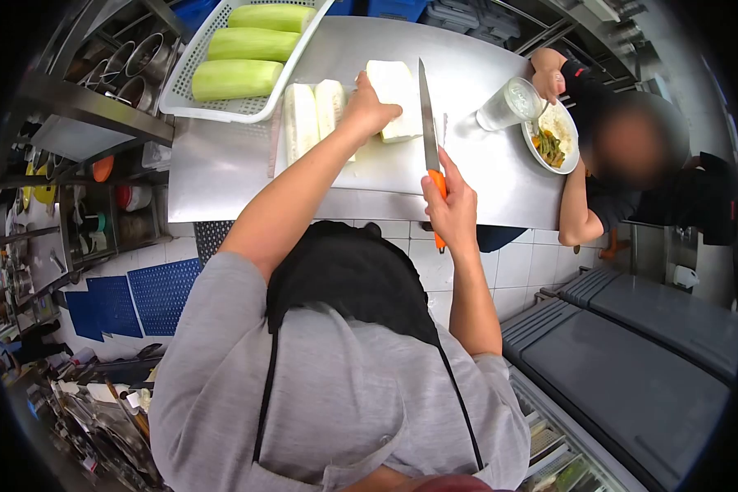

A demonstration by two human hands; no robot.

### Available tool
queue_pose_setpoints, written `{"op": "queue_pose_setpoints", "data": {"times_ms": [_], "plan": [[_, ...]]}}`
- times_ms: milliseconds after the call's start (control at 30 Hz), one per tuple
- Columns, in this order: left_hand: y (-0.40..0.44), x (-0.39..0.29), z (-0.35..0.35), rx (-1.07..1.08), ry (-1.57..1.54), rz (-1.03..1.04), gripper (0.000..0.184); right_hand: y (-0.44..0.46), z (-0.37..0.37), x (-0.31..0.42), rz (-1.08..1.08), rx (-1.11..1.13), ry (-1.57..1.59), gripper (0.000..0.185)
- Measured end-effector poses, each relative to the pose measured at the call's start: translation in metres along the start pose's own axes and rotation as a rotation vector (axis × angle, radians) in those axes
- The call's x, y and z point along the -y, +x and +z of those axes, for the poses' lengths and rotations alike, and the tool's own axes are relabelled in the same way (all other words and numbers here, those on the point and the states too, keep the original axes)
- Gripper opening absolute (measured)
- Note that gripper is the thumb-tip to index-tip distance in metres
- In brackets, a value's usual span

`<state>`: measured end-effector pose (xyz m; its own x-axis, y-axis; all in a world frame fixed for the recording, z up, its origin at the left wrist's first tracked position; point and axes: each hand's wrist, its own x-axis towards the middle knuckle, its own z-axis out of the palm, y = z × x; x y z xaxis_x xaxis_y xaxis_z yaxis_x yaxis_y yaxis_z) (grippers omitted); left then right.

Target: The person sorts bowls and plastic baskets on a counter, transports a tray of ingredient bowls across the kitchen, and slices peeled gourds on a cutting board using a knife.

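Observation:
My right hand (453, 205) is wrapped round the orange handle of a long knife (428, 119), its blade pointing away from me. My left hand (369, 107) has its fingers spread, thumb and fingertips on a thick white peeled piece (392, 82) on the cutting board (377, 170). The blade stands just right of that piece, with a narrow gap between. Left of my left hand, pale long pieces (302, 119) lie side by side on the board. A white perforated basket (221, 113) at the upper left holds several peeled green vegetables (236, 79).
At the steel table's (213, 184) right side, a person (578, 90) in black leans over a white plate of food (555, 138). A clear glass (510, 105) stands between that plate and the knife. Shelves with metal pots (148, 57) are at the left.

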<state>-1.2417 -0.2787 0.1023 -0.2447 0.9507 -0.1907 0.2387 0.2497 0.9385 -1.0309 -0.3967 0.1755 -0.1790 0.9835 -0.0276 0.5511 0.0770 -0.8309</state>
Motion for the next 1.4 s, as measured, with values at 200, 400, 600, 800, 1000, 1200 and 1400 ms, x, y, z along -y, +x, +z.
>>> {"op": "queue_pose_setpoints", "data": {"times_ms": [200, 400, 600, 800, 1000, 1200, 1400], "plan": [[-0.004, -0.024, -0.011, 0.124, -0.128, -0.172, 0.11, 0.028, 0.003, 0.009, 0.004, 0.02, -0.091, 0.054], [-0.015, -0.036, -0.024, 0.16, -0.183, -0.242, 0.12, 0.044, 0.003, 0.015, -0.149, 0.012, -0.323, 0.056], [0.008, -0.042, -0.033, 0.284, -0.112, -0.238, 0.127, 0.091, 0.02, -0.007, -0.275, -0.045, -0.469, 0.053], [-0.026, -0.048, -0.045, 0.268, 0.112, -0.184, 0.106, 0.076, 0.023, -0.003, -0.204, 0.02, -0.32, 0.055], [-0.038, -0.054, -0.053, 0.122, 0.585, 0.025, 0.077, 0.049, 0.014, 0.002, -0.169, -0.01, -0.304, 0.056], [-0.033, -0.022, -0.065, 0.048, 0.676, 0.257, 0.073, 0.028, 0.0, 0.016, -0.056, 0.012, -0.262, 0.056], [-0.012, -0.003, -0.038, -0.012, 0.473, 0.219, 0.084, 0.016, 0.01, 0.038, -0.084, 0.071, -0.255, 0.058]]}}
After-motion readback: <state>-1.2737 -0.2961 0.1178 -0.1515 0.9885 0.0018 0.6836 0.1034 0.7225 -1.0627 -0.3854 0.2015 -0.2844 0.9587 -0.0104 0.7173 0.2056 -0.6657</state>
